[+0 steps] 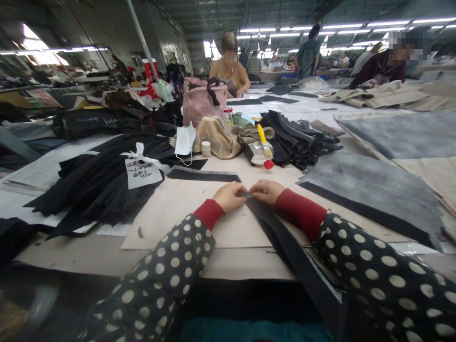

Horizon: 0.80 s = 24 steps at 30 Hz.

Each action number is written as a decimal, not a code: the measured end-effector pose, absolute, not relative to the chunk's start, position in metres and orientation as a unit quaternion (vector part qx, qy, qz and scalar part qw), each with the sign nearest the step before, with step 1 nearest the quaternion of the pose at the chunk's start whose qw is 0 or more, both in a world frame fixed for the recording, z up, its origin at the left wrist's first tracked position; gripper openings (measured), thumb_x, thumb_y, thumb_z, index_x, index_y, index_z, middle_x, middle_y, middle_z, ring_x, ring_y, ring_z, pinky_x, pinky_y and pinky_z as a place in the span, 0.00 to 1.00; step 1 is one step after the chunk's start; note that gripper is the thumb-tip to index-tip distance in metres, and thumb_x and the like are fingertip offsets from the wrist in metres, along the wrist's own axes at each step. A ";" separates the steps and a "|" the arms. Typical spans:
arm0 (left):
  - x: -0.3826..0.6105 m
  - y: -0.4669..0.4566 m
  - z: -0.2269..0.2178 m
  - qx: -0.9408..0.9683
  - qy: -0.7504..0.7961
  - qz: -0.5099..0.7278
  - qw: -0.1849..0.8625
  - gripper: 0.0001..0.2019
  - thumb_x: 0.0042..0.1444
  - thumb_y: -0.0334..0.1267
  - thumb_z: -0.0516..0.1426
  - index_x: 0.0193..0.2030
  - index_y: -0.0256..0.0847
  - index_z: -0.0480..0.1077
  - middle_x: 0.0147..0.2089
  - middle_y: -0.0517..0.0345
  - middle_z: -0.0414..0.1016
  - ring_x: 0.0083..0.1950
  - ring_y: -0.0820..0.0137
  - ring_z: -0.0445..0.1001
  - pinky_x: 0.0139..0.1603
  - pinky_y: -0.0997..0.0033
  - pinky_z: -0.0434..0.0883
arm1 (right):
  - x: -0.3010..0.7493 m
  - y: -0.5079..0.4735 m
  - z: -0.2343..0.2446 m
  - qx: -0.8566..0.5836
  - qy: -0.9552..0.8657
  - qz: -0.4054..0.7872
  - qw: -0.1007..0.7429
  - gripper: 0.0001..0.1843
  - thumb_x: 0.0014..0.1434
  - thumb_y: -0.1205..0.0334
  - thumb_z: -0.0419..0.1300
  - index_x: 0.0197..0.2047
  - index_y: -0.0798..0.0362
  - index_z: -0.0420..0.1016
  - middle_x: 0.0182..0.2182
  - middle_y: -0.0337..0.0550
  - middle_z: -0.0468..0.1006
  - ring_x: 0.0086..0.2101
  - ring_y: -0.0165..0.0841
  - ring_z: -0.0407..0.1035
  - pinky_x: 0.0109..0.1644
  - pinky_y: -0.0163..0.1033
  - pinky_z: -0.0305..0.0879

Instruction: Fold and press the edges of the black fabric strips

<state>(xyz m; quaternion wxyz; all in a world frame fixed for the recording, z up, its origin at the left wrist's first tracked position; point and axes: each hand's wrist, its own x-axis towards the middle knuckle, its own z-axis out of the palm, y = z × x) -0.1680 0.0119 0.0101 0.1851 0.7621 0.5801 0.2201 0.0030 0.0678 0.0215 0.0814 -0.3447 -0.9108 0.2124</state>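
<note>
My left hand and my right hand meet at the middle of the work table, both pinched on the far end of a long black fabric strip. The strip runs from my fingers back toward me and hangs over the table's near edge. It lies on a beige cardboard sheet. Both sleeves are black with white dots and red cuffs.
A black fabric pile with a paper tag lies left. Another black strip lies ahead. A yellow-handled brush rests on a glue pot, beside a stack of black pieces. Grey felt sheets lie right. People work at far tables.
</note>
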 end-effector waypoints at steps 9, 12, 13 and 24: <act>-0.169 0.013 0.010 0.755 0.571 0.250 0.204 0.09 0.45 0.29 0.53 0.33 0.38 0.73 0.30 0.60 0.69 0.32 0.74 0.66 0.34 0.75 0.63 | 0.005 0.071 0.009 -0.336 -0.902 0.241 0.123 0.12 0.45 0.72 0.55 0.35 0.57 0.73 0.29 0.39 0.69 0.28 0.26 0.62 0.34 0.32 0.59; -0.168 0.012 0.011 0.756 0.577 0.246 0.188 0.08 0.45 0.29 0.53 0.32 0.39 0.73 0.30 0.60 0.68 0.32 0.73 0.66 0.34 0.75 0.64 | 0.009 0.072 0.010 -0.319 -0.902 0.268 0.116 0.12 0.47 0.69 0.56 0.37 0.59 0.73 0.30 0.41 0.70 0.29 0.26 0.62 0.35 0.32 0.60; -0.168 0.012 0.011 0.756 0.578 0.244 0.184 0.08 0.45 0.29 0.53 0.32 0.39 0.73 0.30 0.60 0.68 0.32 0.73 0.66 0.34 0.75 0.64 | 0.010 0.072 0.011 -0.316 -0.900 0.280 0.111 0.13 0.47 0.67 0.56 0.38 0.59 0.72 0.31 0.41 0.70 0.29 0.27 0.63 0.35 0.32 0.60; -0.169 0.012 0.008 0.769 0.563 0.251 0.168 0.09 0.44 0.26 0.52 0.30 0.39 0.72 0.30 0.60 0.68 0.32 0.74 0.66 0.35 0.75 0.64 | 0.011 0.063 0.013 -0.326 -0.897 0.271 0.123 0.11 0.47 0.72 0.56 0.35 0.59 0.73 0.29 0.41 0.70 0.29 0.27 0.62 0.34 0.32 0.60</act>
